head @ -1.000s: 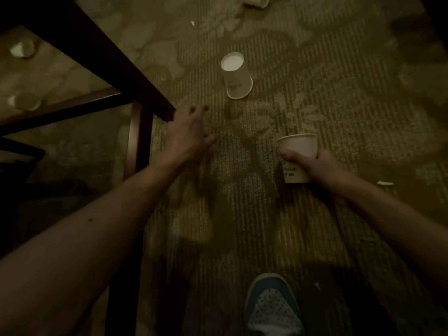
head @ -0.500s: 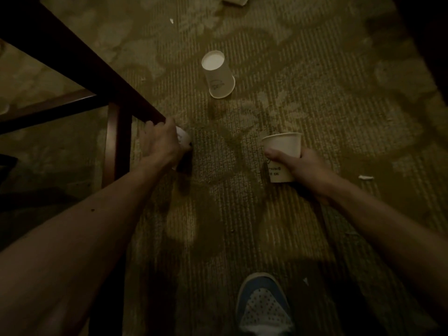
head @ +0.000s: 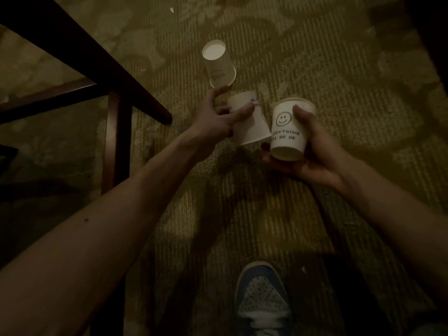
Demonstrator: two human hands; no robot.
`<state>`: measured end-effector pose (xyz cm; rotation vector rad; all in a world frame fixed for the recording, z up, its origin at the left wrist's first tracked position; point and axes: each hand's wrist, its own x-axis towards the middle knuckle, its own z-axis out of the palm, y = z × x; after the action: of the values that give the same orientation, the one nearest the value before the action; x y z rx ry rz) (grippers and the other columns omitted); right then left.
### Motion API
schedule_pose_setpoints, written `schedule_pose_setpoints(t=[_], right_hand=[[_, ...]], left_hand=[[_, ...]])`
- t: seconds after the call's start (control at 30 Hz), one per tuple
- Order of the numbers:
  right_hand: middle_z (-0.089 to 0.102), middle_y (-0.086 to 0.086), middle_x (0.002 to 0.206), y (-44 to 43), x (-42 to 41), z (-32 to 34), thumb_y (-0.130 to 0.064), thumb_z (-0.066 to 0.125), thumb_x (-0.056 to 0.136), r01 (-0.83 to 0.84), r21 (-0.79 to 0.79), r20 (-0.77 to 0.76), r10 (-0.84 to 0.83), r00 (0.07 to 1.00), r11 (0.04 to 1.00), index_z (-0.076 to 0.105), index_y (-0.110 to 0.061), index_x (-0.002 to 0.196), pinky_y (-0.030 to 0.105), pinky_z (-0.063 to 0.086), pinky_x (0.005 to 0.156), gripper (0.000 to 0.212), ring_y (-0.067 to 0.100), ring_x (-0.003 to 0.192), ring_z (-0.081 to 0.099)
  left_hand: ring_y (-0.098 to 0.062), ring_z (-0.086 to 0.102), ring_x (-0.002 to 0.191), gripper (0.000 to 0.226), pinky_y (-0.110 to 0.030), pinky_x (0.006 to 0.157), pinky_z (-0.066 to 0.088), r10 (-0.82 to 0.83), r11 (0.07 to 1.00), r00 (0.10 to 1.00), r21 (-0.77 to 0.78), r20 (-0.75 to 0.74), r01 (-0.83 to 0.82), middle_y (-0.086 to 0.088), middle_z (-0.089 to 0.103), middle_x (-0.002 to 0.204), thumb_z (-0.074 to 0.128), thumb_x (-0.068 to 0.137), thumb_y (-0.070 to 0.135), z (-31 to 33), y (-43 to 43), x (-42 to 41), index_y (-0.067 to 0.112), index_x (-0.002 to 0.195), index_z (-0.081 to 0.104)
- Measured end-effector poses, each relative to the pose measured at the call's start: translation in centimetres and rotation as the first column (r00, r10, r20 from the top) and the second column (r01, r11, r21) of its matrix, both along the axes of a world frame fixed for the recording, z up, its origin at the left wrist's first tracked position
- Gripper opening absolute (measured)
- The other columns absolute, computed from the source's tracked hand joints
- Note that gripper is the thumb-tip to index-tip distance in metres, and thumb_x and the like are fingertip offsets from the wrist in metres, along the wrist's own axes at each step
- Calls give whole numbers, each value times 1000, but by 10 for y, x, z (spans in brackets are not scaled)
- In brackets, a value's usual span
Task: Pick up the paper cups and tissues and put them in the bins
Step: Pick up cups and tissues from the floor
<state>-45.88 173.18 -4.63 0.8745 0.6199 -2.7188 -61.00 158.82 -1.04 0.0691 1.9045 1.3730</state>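
Observation:
My right hand (head: 312, 151) grips a white paper cup with a smiley face (head: 289, 132), held tilted above the carpet. Just to its left, my left hand (head: 218, 120) holds a second white paper cup (head: 249, 124) with its wide mouth turned down toward me. The two held cups are close together, nearly touching. A third paper cup (head: 218, 64) stands upside down on the carpet right beyond my left fingertips. No bin or tissue is in view.
A dark wooden table (head: 80, 57) with one leg (head: 116, 141) stands to the left. My blue and white shoe (head: 261, 297) is at the bottom centre. Small white scraps (head: 171, 9) lie on the patterned carpet.
My left hand picked a cup up from beside the table leg and carried it right, toward my right hand. My right hand raised and tilted its cup.

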Motion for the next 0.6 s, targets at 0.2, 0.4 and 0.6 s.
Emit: schedule_pose_setpoints(t=[0.2,0.4,0.6], right_hand=[[65,14,127,2,-15,1,-52,62,85,57,-67,-70,-61,996,996,57,-14,131,48,53,93,60,30,115,64],[69,12,121,12,-36,-6,-57,69,73,127,95,11,-129,992,987,59,-19,130,51,53,90,69,31,107,68],[71,11,116,12,-46,-9,-54,74,66,188,98,25,-191,981,977,60,-19,126,49,54,88,72,30,104,69]], left_hand=[[-20,59,113,79,-40,84,59,-76,994,994,-90,-81,68,-7,51,135,82,75,27,-15,9,7,26,142,41],[-18,54,119,67,-32,84,54,-129,984,921,-162,-368,73,-4,50,137,70,87,43,-12,20,-24,22,143,39],[-24,32,134,70,-14,85,48,-278,929,755,-365,-593,56,-8,23,151,66,92,36,-11,43,-81,27,151,29]])
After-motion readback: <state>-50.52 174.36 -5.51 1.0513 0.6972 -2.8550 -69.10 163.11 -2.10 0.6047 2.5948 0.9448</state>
